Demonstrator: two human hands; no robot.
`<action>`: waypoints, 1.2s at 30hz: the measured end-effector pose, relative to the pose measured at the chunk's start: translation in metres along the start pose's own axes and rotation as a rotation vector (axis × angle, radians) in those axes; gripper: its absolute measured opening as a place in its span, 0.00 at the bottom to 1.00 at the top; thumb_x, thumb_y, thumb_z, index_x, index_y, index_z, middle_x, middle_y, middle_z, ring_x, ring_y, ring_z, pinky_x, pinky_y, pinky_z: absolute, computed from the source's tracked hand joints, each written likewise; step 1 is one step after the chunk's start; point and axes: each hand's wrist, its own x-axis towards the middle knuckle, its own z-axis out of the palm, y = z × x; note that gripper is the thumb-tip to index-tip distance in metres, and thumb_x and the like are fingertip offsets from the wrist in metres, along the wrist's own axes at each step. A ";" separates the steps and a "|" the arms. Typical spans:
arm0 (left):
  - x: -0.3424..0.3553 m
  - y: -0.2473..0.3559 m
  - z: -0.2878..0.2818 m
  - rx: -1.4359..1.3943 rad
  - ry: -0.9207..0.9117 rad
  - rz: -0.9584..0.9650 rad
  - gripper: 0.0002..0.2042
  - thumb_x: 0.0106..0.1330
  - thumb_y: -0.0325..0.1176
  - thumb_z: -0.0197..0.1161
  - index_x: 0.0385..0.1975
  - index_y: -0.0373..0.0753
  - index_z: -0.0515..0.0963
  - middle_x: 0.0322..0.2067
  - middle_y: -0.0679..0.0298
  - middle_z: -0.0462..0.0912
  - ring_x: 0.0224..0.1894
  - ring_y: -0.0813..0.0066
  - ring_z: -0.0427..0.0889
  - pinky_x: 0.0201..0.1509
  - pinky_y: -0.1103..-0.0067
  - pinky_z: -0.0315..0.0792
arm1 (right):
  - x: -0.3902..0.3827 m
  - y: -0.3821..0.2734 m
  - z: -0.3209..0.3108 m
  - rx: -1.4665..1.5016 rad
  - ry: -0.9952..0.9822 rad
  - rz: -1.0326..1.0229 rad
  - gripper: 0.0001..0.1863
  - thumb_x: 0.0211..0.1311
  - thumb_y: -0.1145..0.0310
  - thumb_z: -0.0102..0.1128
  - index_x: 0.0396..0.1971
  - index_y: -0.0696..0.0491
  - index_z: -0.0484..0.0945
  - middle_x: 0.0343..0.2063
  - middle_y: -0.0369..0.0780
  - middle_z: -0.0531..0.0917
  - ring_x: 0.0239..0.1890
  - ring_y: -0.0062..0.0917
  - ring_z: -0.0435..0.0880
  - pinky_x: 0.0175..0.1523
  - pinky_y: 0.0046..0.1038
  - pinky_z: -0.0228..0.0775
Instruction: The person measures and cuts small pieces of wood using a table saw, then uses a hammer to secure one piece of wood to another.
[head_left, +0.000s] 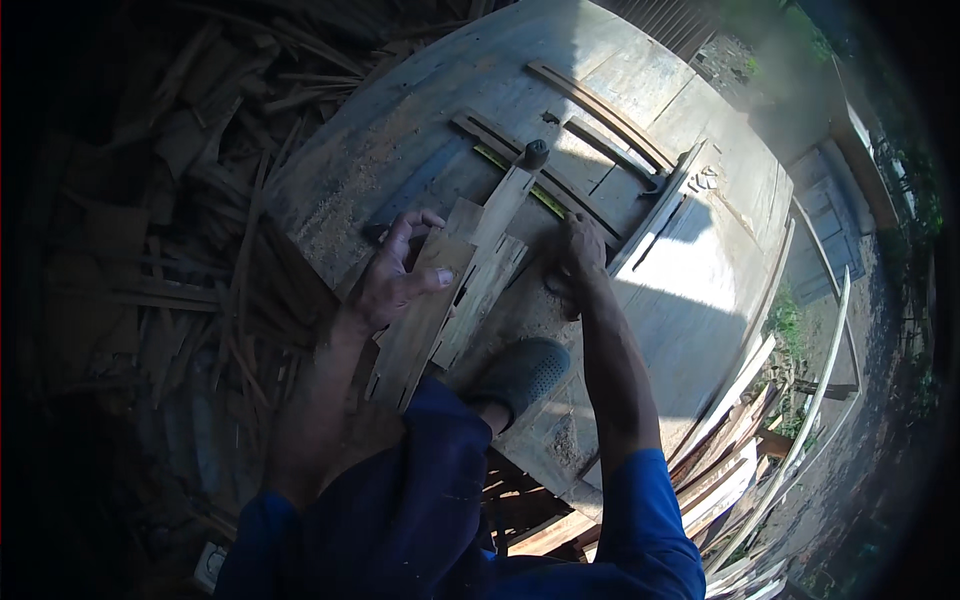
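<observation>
My left hand point(385, 285) grips a short wooden board point(430, 300), thumb lying over its face and fingers around its left edge. Close beside it is a second pale board point(482, 295) with dark slots along its edge. Beyond my left hand a narrow wooden piece point(508, 205) points away, a dark rounded knob point(535, 154) at its far end. My right hand point(582, 255) is closed at the near end of a yellow tape measure point(548, 201), which lies along a grooved wooden bar point(500, 147). The curled fingers partly hide what is in them.
A broad wooden worktop point(420, 110) carries sawdust, several slotted bars and a long rail point(660, 210) at right. My foot in a grey perforated clog point(525, 372) rests on it. Wood scraps point(200, 130) crowd the left; long strips point(725, 475) lie at lower right.
</observation>
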 end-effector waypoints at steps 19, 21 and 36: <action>-0.005 0.057 0.020 0.529 -0.478 0.015 0.37 0.53 0.27 0.79 0.65 0.34 0.72 0.59 0.57 0.79 0.62 0.67 0.78 0.67 0.72 0.71 | 0.027 -0.025 -0.018 -0.129 -0.302 -0.274 0.08 0.60 0.71 0.55 0.33 0.56 0.82 0.31 0.50 0.83 0.37 0.45 0.86 0.43 0.44 0.78; 0.002 0.055 0.030 0.737 -0.532 0.204 0.38 0.50 0.26 0.80 0.65 0.35 0.73 0.56 0.52 0.82 0.58 0.61 0.83 0.64 0.70 0.74 | 0.001 -0.029 -0.037 -0.197 -0.253 -0.211 0.10 0.58 0.70 0.59 0.34 0.59 0.85 0.40 0.53 0.83 0.43 0.46 0.87 0.46 0.42 0.80; -0.003 0.050 0.081 0.995 -0.835 0.066 0.37 0.57 0.31 0.72 0.71 0.42 0.68 0.56 0.48 0.81 0.57 0.50 0.81 0.60 0.66 0.73 | -0.169 -0.023 -0.235 -0.243 -0.136 0.197 0.12 0.68 0.61 0.63 0.37 0.55 0.77 0.30 0.47 0.84 0.33 0.41 0.88 0.36 0.41 0.77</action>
